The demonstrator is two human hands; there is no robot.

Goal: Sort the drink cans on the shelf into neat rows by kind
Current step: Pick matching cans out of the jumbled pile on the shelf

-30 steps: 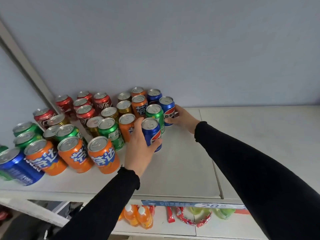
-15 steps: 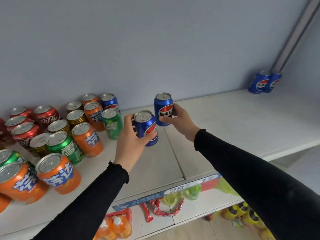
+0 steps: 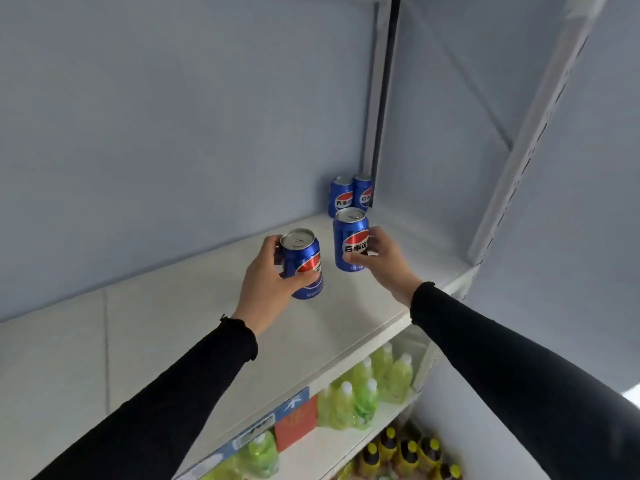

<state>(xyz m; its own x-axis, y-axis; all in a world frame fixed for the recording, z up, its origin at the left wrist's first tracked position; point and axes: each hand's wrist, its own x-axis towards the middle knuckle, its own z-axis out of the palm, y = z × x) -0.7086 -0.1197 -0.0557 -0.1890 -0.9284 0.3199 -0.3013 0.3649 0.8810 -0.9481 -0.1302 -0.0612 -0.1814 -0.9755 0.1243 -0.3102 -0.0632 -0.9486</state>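
Head view: left can (image 3: 302,263) tilted, right can (image 3: 349,239) upright.

Blue can (image 3: 350,240) in right hand (image 3: 382,261): label reads 百事可, last character hidden. Back-corner cans (image 3: 350,195): 百事 partly legible.

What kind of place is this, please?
Probably a small shop: a white display shelf with a price label strip on its edge, stocked green drink bottles below, and blue Pepsi cans being arranged.

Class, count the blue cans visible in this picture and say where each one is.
4. One in the left hand, one in the right hand, two standing together in the shelf's back corner. Others may be out of view.
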